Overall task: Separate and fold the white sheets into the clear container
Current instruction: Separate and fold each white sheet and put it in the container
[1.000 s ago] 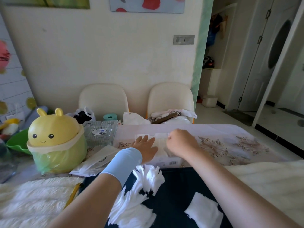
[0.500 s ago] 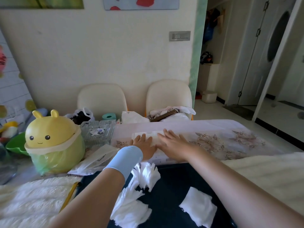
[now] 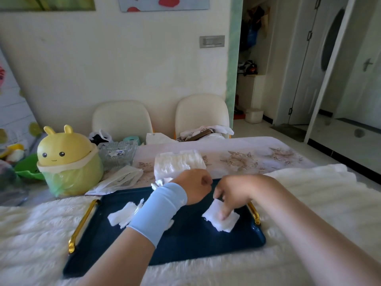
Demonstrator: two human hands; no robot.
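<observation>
The right hand (image 3: pixel 231 193) reaches down to the blue tray (image 3: pixel 185 244). Its grip pinches a white sheet (image 3: pixel 224 220) on the right side of the tray. The left hand (image 3: pixel 193 187) is just beside it with its fingers curled in. Whether its grip holds anything cannot be told. Some loose sheets (image 3: pixel 121 214) lie on the left side of the tray. The clear container (image 3: pixel 179 164), full of folded sheets, sits on the desk (image 3: pixel 257 159) just past the far edge of the tray.
</observation>
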